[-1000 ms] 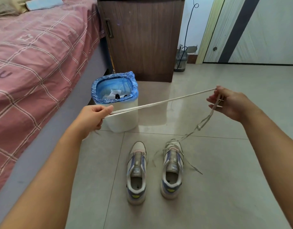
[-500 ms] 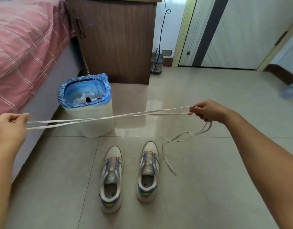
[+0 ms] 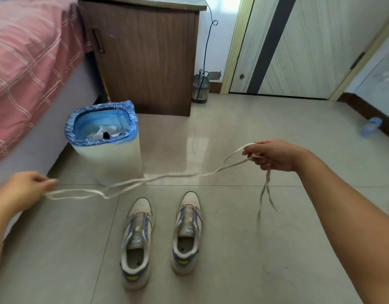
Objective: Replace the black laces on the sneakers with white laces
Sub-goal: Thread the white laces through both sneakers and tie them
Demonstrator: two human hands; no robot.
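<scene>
Two sneakers stand side by side on the tiled floor with no laces in them, the left sneaker (image 3: 137,242) and the right sneaker (image 3: 187,232), toes pointing away from me. Above them hang white laces (image 3: 167,177), slack and sagging between my hands. My left hand (image 3: 20,189) pinches one end at the left edge. My right hand (image 3: 274,153) grips the other end, and two loose tails dangle below it. Something black lies among white scraps inside the bin.
A white waste bin (image 3: 110,159) with a blue liner stands just beyond the sneakers. A bed (image 3: 24,62) with a pink checked cover runs along the left. A brown cabinet (image 3: 149,58) and a door (image 3: 298,47) are at the back.
The laces were stretched taut and now sag in the middle. My hands have come lower, and the view has shifted so the sneakers sit nearer the centre.
</scene>
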